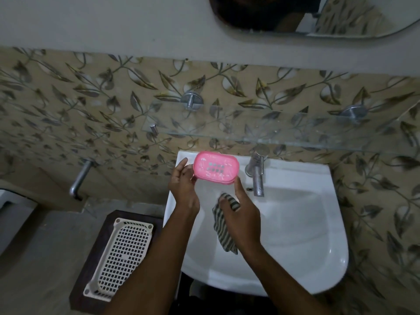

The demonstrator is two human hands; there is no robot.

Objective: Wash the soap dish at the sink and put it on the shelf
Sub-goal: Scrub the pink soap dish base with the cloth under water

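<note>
A pink soap dish with small drain holes is held above the back left of the white sink. My left hand grips its left end. My right hand touches the dish's lower right corner with the thumb and holds a grey striped cloth that hangs down over the basin. A glass shelf on two metal mounts runs along the tiled wall just above the sink.
A steel tap stands at the back of the sink, right of the dish. Left of the sink, a cream plastic basket lies on a dark stool. A second tap sticks out of the wall at left. A mirror hangs above.
</note>
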